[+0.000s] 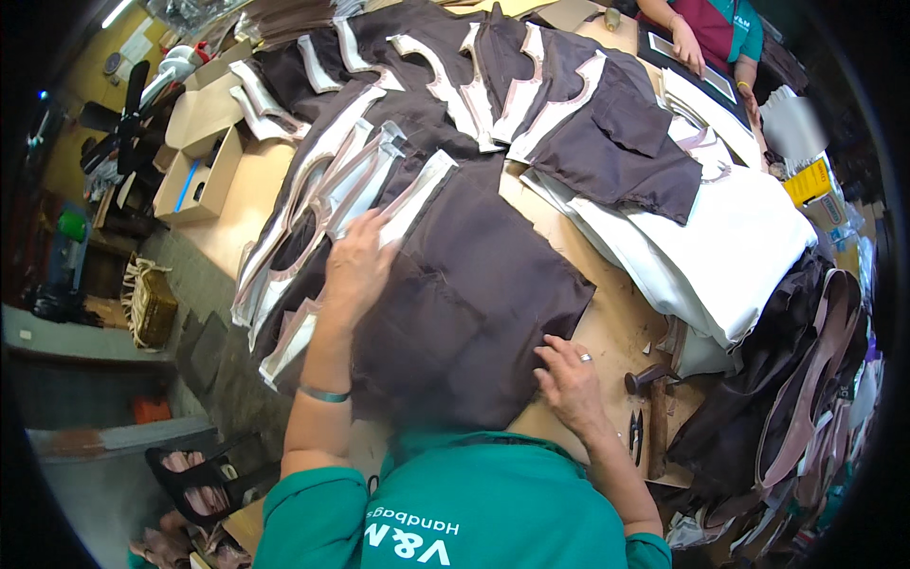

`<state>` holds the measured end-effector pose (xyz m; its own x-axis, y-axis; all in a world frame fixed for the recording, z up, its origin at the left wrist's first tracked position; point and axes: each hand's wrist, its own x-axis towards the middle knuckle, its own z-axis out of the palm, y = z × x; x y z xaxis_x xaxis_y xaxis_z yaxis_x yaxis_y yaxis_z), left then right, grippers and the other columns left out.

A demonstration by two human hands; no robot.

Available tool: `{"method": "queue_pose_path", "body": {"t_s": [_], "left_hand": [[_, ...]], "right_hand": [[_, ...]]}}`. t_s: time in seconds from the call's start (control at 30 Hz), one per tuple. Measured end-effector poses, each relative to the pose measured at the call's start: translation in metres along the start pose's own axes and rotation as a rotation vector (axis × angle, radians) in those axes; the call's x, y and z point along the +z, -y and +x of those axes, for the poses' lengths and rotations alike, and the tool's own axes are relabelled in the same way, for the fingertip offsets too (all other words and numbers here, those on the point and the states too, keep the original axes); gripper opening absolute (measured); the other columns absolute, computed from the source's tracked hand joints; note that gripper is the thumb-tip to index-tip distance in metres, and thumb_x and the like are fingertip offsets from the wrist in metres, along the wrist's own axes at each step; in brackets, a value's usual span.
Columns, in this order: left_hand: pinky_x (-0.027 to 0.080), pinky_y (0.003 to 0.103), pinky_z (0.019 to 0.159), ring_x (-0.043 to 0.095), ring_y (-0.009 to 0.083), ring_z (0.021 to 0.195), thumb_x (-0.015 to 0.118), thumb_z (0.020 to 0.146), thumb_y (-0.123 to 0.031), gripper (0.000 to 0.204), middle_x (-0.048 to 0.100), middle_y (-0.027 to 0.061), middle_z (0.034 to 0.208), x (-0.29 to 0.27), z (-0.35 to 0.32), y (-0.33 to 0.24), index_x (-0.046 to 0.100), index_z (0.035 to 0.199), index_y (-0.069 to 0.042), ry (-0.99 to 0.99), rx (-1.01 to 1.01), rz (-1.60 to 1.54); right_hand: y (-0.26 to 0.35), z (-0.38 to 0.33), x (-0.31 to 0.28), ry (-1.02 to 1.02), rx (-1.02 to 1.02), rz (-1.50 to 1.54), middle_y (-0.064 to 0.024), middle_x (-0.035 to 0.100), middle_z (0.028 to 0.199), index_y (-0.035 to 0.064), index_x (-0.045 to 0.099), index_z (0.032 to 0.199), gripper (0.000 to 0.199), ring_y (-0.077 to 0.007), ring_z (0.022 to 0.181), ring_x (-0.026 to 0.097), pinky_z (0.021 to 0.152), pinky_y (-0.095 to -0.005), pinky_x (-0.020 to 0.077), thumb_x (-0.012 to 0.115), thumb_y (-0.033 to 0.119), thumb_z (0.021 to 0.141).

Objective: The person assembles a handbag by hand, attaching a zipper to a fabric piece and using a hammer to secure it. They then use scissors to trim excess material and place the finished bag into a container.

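Note:
A dark brown fabric piece (pixel 455 313) lies flat in front of me on the table, with curved pink-and-white bands along its left side. My left hand (pixel 358 261) rests on the band (pixel 417 199) at its upper left, fingers stretched out. At the fabric's right edge, my right hand (pixel 569 377) lies with fingers spread, its fingertips at the cloth. A metal bangle circles my left wrist, and a ring is on a right finger. More brown pieces with curved pale bands (pixel 355 185) overlap beside the left hand and fan out beyond it.
A hammer (pixel 654 384) and dark-handled pliers (pixel 636 434) lie right of my right hand. White sheets (pixel 720 251) are stacked at the right. An open cardboard box (pixel 213 180) stands on the left. Across the table, a co-worker's hand (pixel 689 52) touches a framed panel.

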<state>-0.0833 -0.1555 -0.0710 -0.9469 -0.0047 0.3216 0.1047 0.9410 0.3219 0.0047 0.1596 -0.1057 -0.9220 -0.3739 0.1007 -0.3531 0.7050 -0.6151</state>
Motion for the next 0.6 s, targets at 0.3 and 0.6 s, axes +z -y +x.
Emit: {"method": "queue_pose_path", "body": {"t_s": [0.3, 0.6], "left_hand": [[0.023, 0.061, 0.097, 0.032, 0.0378, 0.125, 0.066, 0.072, -0.032, 0.06, 0.041, 0.0111, 0.131, 0.051, -0.049, -0.039, 0.045, 0.124, -0.01, 0.123, 0.022, 0.213], [0.029, 0.055, 0.097, 0.044, 0.0235, 0.119, 0.06, 0.075, -0.014, 0.051, 0.046, 0.004, 0.128, 0.062, -0.031, 0.026, 0.046, 0.124, -0.013, -0.02, 0.015, 0.184]], "right_hand": [[0.029, 0.041, 0.041, 0.081, -0.086, -0.351, -0.011, 0.036, 0.133, 0.0177, 0.049, 0.121, 0.054, -0.0336, 0.126, 0.028, 0.099, -0.0588, 0.0217, 0.067, 0.029, 0.072], [0.047, 0.101, 0.072, 0.144, -0.188, -0.262, -0.0132, 0.032, 0.135, 0.02, 0.047, 0.123, 0.052, -0.0384, 0.127, 0.025, 0.099, -0.0599, 0.0203, 0.064, 0.028, 0.075]]}}
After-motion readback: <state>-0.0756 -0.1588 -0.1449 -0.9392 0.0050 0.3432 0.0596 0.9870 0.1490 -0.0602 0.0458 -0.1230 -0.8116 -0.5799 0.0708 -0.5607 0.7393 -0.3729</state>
